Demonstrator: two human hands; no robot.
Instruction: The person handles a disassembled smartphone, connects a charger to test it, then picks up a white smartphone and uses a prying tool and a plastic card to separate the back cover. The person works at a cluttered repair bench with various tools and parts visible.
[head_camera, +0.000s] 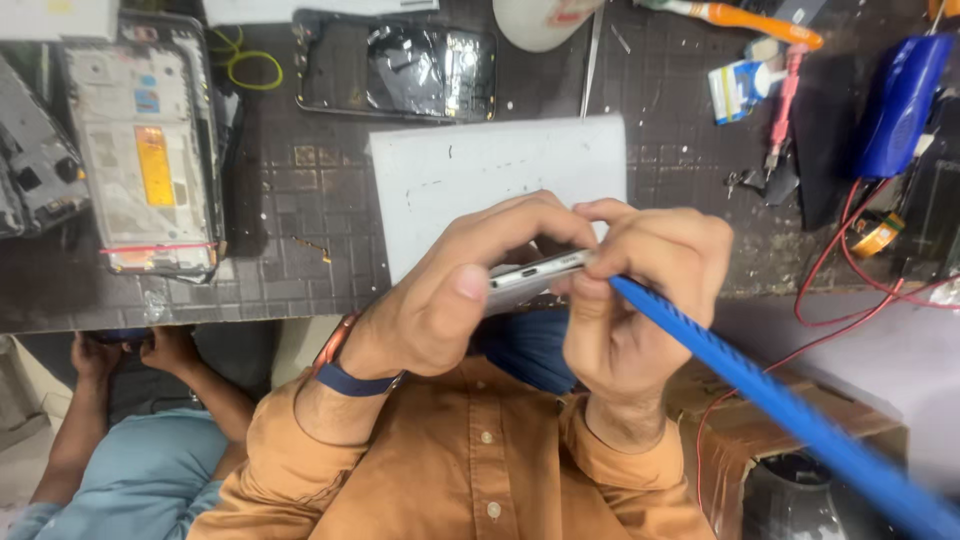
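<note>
1. One silver phone (528, 274) sits edge-up between both hands, above the front edge of the workbench (300, 250); its thin metallic side faces the camera, with a small slot-shaped port visible in it.
2. Closed around the phone's near end, the left hand (450, 300) wraps it with curled fingers, the thumb pressed along the silver edge; a dark blue band circles that wrist.
3. Pinched tight, the right hand (640, 290) grips one blue ridged tool (780, 400) whose tip meets the phone's edge just beside the port; the long handle runs down toward the lower right corner.
4. Behind the hands lies one white rectangular sheet (480, 170) flat on the dark gridded bench surface.
5. Two opened phone bodies rest farther back: one pale frame with an orange strip (140, 150) at the left, and one dark shell holding crumpled shiny film (400, 70) near the top middle.
6. One yellow-green rubber band (250, 62) lies between those two bodies.
7. At the right, one blue device (900, 100) stands near red wires (850, 270) that loop across the bench edge; one orange-handled brush (750, 20) lies along the top, and a small blue-and-white packet (738, 88) sits below it.
8. Below the bench, the person's orange buttoned shirt (470, 470) fills the lower middle.
9. Another person in a light blue shirt (150, 460) sits at the lower left, hands together, apart from the work.
</note>
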